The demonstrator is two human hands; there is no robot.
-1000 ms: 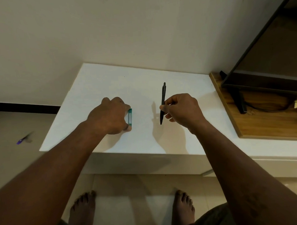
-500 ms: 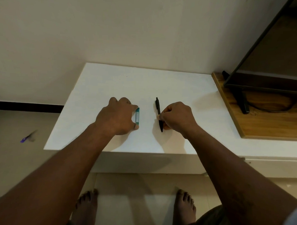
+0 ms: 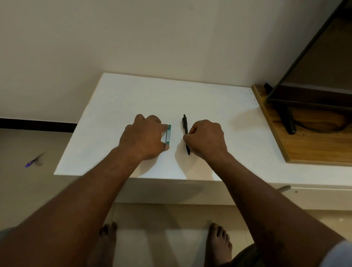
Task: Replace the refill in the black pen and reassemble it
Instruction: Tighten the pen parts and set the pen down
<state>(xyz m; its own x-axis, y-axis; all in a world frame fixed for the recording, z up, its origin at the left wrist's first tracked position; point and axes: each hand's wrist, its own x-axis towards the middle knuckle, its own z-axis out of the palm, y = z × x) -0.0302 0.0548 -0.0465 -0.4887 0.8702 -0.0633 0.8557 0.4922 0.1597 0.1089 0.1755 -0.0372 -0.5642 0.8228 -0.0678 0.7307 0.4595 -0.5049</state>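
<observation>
1. White bench (image 3: 130, 95) is standing against a plain wall, with a wooden board (image 3: 311, 148) lying at its right end and tiled floor showing below.
2. Left hand (image 3: 144, 137) is gripping a small teal packet (image 3: 168, 134). The fingers are curling over its far end and the thumb is pressing at its near end, holding it flat on the bench. This is probably keeping the new refill steady and within reach.
3. Right hand (image 3: 206, 139) is pinching the black pen (image 3: 185, 125) at mid-barrel between thumb and curled fingers, seemingly readying it for opening.
4. Pen is lying lengthwise just right of the packet, apart from it, clip end pointing towards the wall and tip towards the person. Whether it is resting on the bench or hovering just above cannot be told.
5. Pen is appearing slim, plain black and whole, with no visible gap in the barrel, so dismantling is judged not yet begun.
</observation>
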